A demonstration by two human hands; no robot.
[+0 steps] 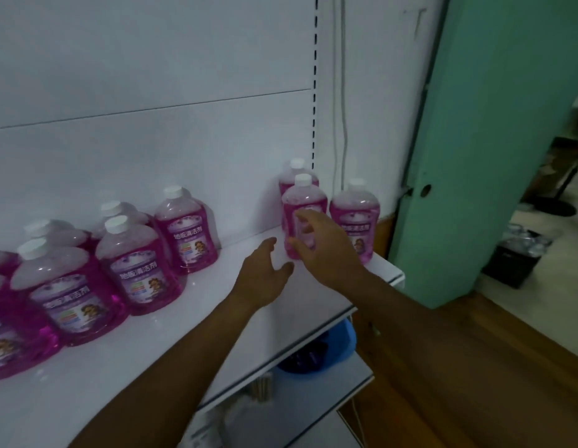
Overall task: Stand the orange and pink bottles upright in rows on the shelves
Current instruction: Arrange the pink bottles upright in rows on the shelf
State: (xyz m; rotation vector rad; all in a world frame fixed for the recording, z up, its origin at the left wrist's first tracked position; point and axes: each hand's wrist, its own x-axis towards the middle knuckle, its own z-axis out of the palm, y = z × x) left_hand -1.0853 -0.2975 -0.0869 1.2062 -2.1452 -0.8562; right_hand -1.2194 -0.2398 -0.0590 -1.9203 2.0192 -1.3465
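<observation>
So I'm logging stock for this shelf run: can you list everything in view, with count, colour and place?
Pink bottles, right group: three, pink with white caps, upright at the shelf's right end.
Pink bottles, left group: at least eight, same kind, upright, left part; some cut off by the frame.
Top shelf: one, white.
Lower shelf: one, white, below.
Basin: one, blue, on the lower shelf.
Door: one, green, right.
Bin: one, dark, on the floor past the door.
Left hand: open, over the top shelf.
Right hand: open, at the front bottle of the right group.

Pink bottles (pixel 187 232): labels read 地板清洁剂 in white characters.
Smaller print on labels: too blurred to read.
</observation>
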